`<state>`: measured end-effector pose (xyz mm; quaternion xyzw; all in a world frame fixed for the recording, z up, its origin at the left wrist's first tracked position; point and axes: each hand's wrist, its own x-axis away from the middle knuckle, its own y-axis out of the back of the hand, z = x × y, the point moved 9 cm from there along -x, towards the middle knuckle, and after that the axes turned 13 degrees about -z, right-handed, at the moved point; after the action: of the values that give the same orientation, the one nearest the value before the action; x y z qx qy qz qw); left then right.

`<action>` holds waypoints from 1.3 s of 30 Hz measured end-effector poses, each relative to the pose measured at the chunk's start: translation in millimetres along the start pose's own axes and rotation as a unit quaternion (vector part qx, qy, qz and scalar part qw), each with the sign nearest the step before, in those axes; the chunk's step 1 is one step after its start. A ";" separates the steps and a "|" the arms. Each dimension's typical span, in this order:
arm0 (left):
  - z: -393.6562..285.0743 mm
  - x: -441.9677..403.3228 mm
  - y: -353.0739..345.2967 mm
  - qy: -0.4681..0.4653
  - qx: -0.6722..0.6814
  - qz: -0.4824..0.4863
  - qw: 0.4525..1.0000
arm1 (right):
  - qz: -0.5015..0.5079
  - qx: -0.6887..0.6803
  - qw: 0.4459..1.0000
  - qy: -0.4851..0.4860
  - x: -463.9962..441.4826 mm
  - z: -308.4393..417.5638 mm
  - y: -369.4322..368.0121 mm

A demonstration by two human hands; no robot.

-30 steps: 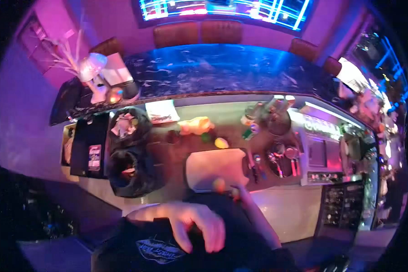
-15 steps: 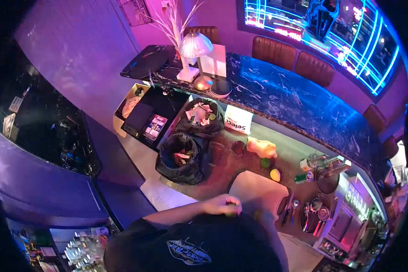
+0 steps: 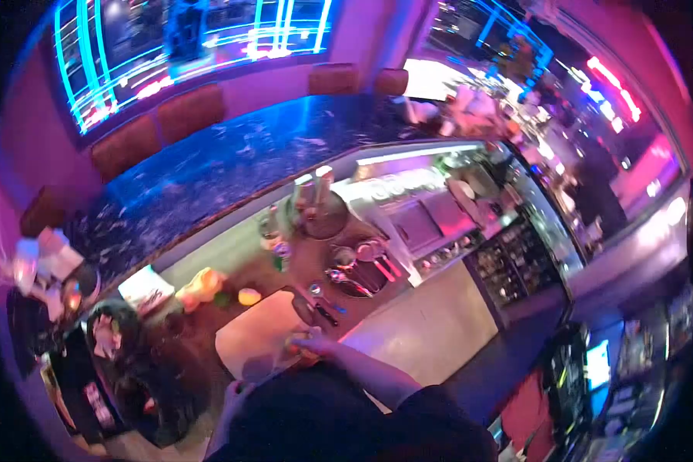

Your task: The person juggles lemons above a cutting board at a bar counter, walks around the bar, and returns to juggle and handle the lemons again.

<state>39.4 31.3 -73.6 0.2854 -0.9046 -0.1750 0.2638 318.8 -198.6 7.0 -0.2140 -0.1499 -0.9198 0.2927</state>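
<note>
r hand point(image 3: 309, 344) & l hand point(image 3: 236, 390) blurry nr board point(image 3: 258, 329), l partly hidden; can't tell either's grip.

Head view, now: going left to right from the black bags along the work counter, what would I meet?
Black bags, cutting board, right hand at the board's edge, utensils, rectangular metal compartments, dark shelving.

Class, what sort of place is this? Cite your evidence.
Likely a bar: brown seats line the far side of the counter, neon-like lights glow beyond, and a cutting board lies on the near side.
</note>
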 end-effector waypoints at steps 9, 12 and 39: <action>-119.1 -9.7 13.6 0.066 -0.105 0.059 0.991 | 0.051 -0.105 0.992 -0.039 3.2 -82.3 -13.6; -115.6 -20.6 12.7 0.023 -0.082 0.085 0.993 | -0.059 -0.076 0.995 0.039 -17.2 -108.0 -11.7; -10.5 -47.2 4.7 -0.016 -0.054 -0.001 0.998 | -0.075 0.202 0.976 0.023 0.1 -22.4 2.9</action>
<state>76.4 62.0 -80.8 0.2689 -0.8976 -0.2284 0.2643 313.6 -209.9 -11.8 -0.1179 -0.3416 -0.8944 0.2635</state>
